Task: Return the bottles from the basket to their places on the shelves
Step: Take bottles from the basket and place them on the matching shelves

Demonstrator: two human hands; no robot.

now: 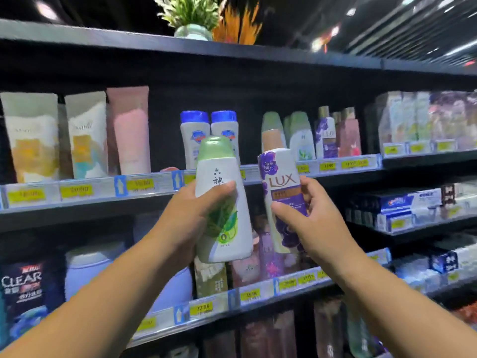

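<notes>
**Green and purple bottles held up for shelving**

The left hand (191, 205) curls round a green-capped white bottle (223, 228). Just beside it, the right hand (313, 215) grips a purple Lux bottle (280, 187). Both seem mid-return: next, carry them right to the matching bottles (300, 140) on the upper shelf (77, 211). Dark store shelving, yellow price tags (76, 191).

Two hands show, the left hand (185, 210) and the right hand (317, 215), each with one bottle — one green-capped bottle (228, 231), one Lux bottle (281, 179). The upper shelf (77, 202) carries three tall tubes (86, 135), two cream and one pink, and two blue-capped bottles (195, 125). Above it stand two plants — one green plant (191, 11), one orange plant (238, 27).
</notes>
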